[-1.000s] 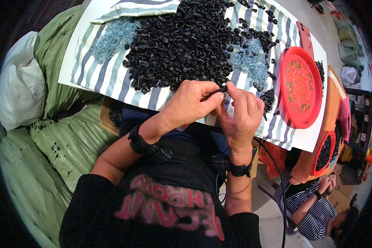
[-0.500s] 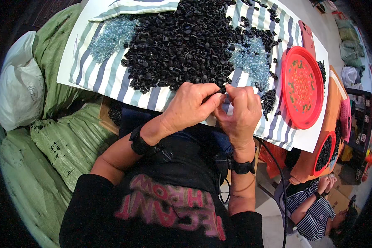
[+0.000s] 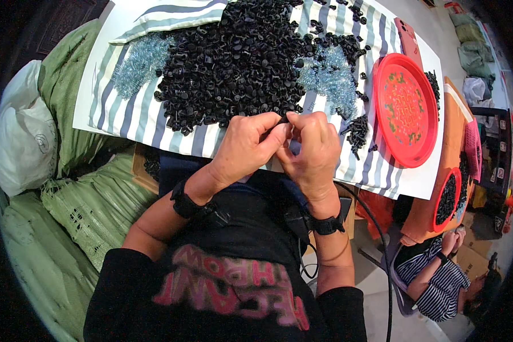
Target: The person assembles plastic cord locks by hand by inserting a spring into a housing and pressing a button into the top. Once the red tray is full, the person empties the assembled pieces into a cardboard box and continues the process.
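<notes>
My left hand (image 3: pixel 248 147) and my right hand (image 3: pixel 310 149) meet fingertip to fingertip over the near edge of a striped cloth (image 3: pixel 132 118). Between them they pinch a small black plastic piece (image 3: pixel 281 121); most of it is hidden by the fingers. Just beyond the hands lies a big heap of the same black pieces (image 3: pixel 233 57). Piles of small clear bluish parts lie on the cloth, one (image 3: pixel 332 80) to the right of the heap and one (image 3: pixel 135 67) to its left. Both wrists carry black bands.
A red round plate (image 3: pixel 406 108) lies on the cloth at the right, a phone (image 3: pixel 409 37) behind it. Green woven sacks (image 3: pixel 91 199) and a white bag (image 3: pixel 21 137) stand at my left. A seated person in a striped top (image 3: pixel 439 279) is at lower right, by an orange container (image 3: pixel 450 171) with a red bowl of black pieces (image 3: pixel 446 199).
Both hands stay pressed together at the same spot; the fingers shift slightly around the small black piece. Nothing else has moved.
</notes>
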